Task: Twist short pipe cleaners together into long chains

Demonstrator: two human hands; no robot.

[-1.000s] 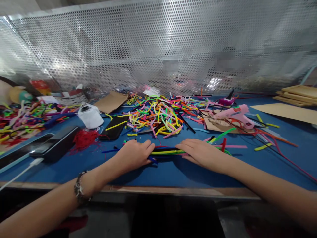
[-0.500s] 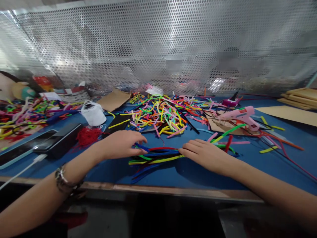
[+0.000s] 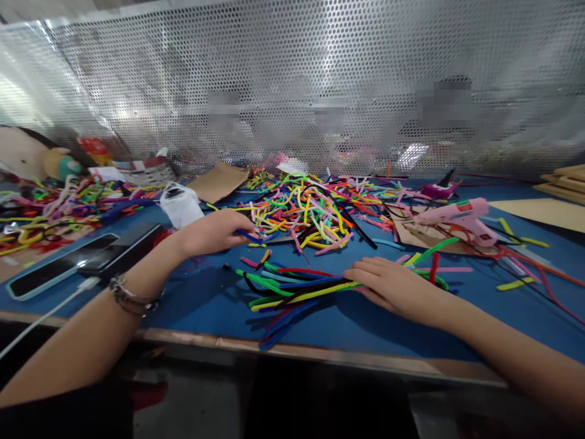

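A fanned bundle of coloured pipe cleaners point(image 3: 292, 288) lies on the blue table top point(image 3: 365, 329) in front of me. My right hand point(image 3: 393, 286) rests flat on the bundle's right end, fingers stretched out and together. My left hand point(image 3: 217, 231) is raised a little at the near edge of the big pile of pipe cleaners point(image 3: 311, 207), its fingers pinched on a blue pipe cleaner point(image 3: 247, 235). A bracelet point(image 3: 130, 297) is on my left wrist.
A pink glue gun point(image 3: 457, 216) lies on cardboard at the right. A phone point(image 3: 55, 271) with a white cable and a dark box point(image 3: 123, 253) lie at the left, beside a white mask point(image 3: 180, 204). A perforated metal screen point(image 3: 292, 85) closes the back.
My left hand has let go of the bundle's left end and moved up and left to the big pile. The bundle's left ends have fanned apart. My right hand has stayed on its end.
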